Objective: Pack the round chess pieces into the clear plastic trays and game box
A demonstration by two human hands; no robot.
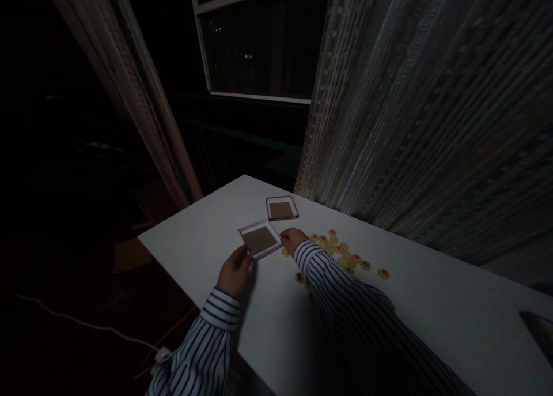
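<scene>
The left hand (234,273) and right hand (292,238) pinch a shallow open box (260,240) by its edges, near Chinese chess pieces (343,262) on the tabletop (194,230).

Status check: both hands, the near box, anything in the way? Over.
Left hand pinching near box; right hand at its right edge. Box open side up, brown bottom showing. Close by: second box beyond, round pieces scattered right, some behind right sleeve.
</scene>
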